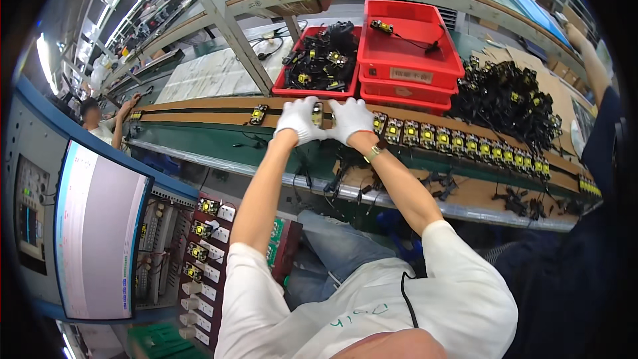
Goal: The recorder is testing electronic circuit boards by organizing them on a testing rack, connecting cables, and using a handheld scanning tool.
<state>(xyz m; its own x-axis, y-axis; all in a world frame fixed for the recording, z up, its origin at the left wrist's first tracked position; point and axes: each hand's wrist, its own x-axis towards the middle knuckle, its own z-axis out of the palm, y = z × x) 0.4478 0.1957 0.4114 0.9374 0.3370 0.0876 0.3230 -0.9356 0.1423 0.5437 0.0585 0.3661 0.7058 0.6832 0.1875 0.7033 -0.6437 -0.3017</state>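
My left hand (298,120), in a white glove, is closed at the edge of a small power-adapter circuit board (318,115) with yellow parts. To its right, my right hand (353,121), also gloved, has its fingers curled down over the same brown strip (199,108). The two thumbs nearly meet in front of the board. What lies under the right fingers is hidden. A row of similar boards (456,140) stands along the strip to the right of my right hand. Another board (258,114) sits alone on the strip, left of my left hand.
Behind my hands are a red bin (288,86) of cabled boards and stacked red trays (407,74). A pile of black-cabled boards (512,103) lies to the right. Cables hang over the bench's front edge. A monitor (100,233) and a socket panel (211,252) stand left. Other people are at both sides.
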